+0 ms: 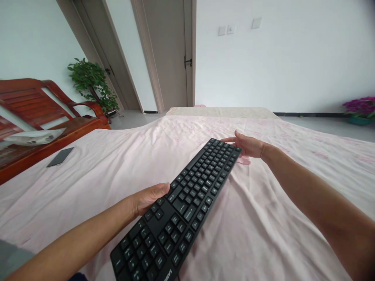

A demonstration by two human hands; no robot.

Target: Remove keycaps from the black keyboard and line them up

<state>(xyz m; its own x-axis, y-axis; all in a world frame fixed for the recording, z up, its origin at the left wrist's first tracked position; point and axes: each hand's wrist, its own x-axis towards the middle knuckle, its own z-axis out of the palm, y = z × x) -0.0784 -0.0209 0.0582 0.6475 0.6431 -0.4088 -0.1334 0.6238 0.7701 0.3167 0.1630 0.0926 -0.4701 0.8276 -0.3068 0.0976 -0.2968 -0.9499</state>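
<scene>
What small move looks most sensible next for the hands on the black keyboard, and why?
Probably lower the keyboard flat onto the pink sheet: the left hand holds its long edge, the right hand its far end, and it sits skewed across the bed.

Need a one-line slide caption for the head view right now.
Left hand and right hand grip a black keyboard by opposite edges over a pink bedsheet.

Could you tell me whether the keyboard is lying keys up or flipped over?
Keys up: the keyboard shows its key rows, both hands at its edges.
</scene>
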